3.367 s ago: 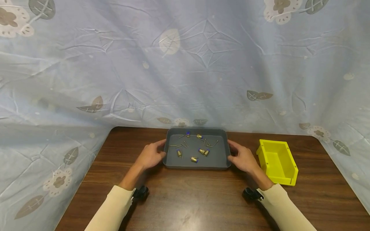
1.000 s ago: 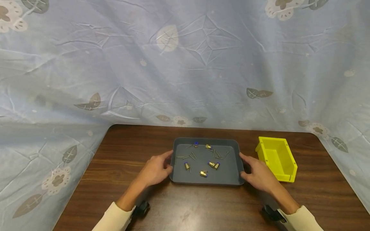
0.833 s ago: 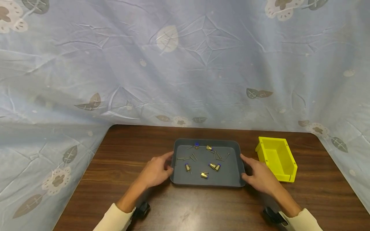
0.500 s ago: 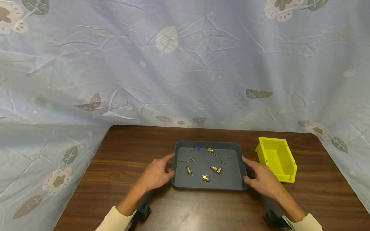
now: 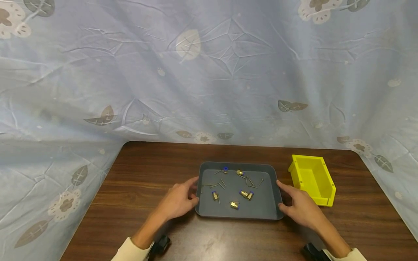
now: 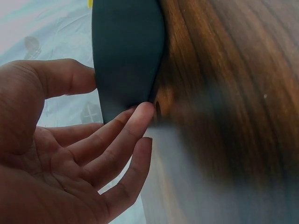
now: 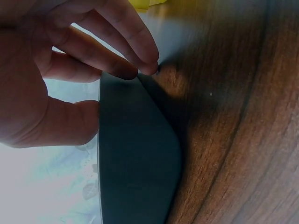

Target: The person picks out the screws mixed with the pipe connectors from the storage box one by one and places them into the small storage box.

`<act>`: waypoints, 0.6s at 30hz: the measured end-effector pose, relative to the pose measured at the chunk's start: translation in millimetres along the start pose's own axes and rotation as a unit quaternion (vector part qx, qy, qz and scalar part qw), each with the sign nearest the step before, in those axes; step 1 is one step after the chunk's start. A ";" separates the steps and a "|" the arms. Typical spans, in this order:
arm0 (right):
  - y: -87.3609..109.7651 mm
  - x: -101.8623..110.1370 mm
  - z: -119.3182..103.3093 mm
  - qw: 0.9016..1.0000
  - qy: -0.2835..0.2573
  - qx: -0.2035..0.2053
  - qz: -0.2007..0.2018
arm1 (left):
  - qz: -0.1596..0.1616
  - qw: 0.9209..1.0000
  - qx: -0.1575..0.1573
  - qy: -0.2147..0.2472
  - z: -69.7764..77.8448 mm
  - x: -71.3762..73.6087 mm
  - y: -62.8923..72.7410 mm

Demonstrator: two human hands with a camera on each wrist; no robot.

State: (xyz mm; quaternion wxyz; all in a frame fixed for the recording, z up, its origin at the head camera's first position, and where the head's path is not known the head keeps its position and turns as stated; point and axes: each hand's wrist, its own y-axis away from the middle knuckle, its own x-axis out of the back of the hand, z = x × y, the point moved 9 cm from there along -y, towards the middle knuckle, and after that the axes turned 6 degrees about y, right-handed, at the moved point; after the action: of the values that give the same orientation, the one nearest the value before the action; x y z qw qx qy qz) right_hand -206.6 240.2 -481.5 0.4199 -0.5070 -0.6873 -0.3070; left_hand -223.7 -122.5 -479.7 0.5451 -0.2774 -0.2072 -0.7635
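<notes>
**One gray tray [image 5: 225, 212] held at its two ends**

The gray tray sits at the middle of the brown worktop [image 5: 150, 166], one hand on each short end. In it lie six brass fittings [image 5: 234, 205] with blue ends: two side by side, nearly touching, and four apart from one another. Among them are scattered about thirteen thin screws [image 5: 260, 183], some too small for a sure count. One yellow bin [image 5: 310, 181] stands to the right of the tray, near the right hand [image 5: 302, 207].

The left hand [image 5: 179, 200] has the tray's left end, its grip part-closed, thumb and bent fingers well spread along the wall. The right hand's grip matches it at the right end. Two cream sleeves [image 5: 130, 251] and two black wrist devices [image 5: 160, 245] show behind the hands, and one patterned cloth [image 5: 209, 72] hangs beyond the worktop.

Only the head view shows the fittings and screws. The wrist views add what it hides: the tray's outer end walls, each thumb tip against the rim, and other fingertips low by the bottom edge. Both catch just a bit of yellow at the top edge. Whether the tray's base touches the worktop cannot be told.
</notes>
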 end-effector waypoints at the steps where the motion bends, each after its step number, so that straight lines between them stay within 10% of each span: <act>1: 0.7 0.0 0.4 1.000 -0.003 -0.001 0.000 | 0.000 1.000 -0.002 0.000 0.5 -0.1 0.1; 18: 1.0 7.2 8.3 0.993 -0.112 -0.020 0.040 | -0.003 0.998 -0.018 0.053 -5.9 2.9 -10.9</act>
State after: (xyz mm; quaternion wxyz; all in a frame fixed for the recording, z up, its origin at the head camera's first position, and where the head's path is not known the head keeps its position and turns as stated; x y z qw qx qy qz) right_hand -208.7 250.6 -478.8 0.3421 -0.5734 -0.7028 -0.2454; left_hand -235.8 -124.8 -482.5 0.5484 -0.2452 -0.1651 -0.7822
